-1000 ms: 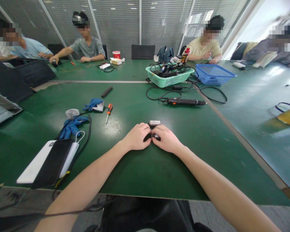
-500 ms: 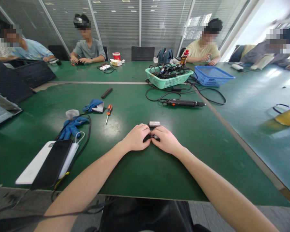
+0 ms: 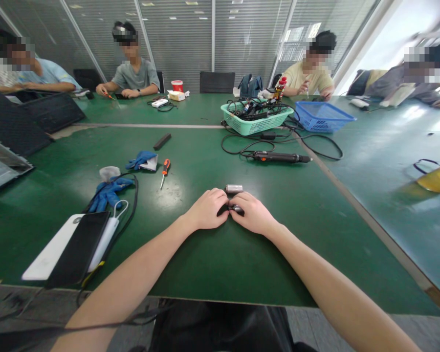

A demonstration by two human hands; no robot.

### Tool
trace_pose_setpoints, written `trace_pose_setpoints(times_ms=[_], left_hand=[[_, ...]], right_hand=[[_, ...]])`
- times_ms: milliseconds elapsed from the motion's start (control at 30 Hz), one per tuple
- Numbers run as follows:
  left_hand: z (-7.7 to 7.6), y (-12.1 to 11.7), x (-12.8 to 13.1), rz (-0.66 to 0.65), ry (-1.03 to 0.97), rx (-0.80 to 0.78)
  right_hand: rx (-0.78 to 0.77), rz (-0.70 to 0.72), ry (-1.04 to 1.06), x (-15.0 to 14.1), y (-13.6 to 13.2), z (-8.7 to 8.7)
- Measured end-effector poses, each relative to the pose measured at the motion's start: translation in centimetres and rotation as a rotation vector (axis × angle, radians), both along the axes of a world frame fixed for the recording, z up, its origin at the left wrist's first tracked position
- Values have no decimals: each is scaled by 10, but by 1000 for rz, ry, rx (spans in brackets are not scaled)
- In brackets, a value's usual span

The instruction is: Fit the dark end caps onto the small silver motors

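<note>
Just in front of a silver metal cylinder [image 3: 234,188], the right hand [image 3: 253,211] clamps its fingers on a small, dark metallic piece [image 3: 237,209]; the left hand [image 3: 209,209] curls beside it (whether its fingers grip, I cannot tell).

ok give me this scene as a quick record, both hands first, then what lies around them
left hand: closed on a small dark part, mostly hidden
right hand: closed on the same part, meeting the left
just beyond hands: silver cylinder, lying on its side
surface: green table
left of hands: orange-handled screwdriver, blue gloves
beyond, to the right: black handheld tool
farther back: green basket with cables, blue basket beside it
</note>
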State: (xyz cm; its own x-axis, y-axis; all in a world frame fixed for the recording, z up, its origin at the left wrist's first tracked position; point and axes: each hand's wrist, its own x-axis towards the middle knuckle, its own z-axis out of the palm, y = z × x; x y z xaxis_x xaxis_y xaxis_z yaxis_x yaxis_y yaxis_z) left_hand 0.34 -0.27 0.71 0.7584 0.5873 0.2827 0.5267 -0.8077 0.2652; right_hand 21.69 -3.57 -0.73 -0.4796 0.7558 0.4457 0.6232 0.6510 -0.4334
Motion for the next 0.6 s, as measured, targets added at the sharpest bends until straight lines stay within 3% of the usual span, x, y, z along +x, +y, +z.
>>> trace_pose_setpoints(times_ms=[600], left_hand=[[-3, 1, -2, -22, 11, 17]], right_hand=[[-76, -21, 32, 11, -4, 5]])
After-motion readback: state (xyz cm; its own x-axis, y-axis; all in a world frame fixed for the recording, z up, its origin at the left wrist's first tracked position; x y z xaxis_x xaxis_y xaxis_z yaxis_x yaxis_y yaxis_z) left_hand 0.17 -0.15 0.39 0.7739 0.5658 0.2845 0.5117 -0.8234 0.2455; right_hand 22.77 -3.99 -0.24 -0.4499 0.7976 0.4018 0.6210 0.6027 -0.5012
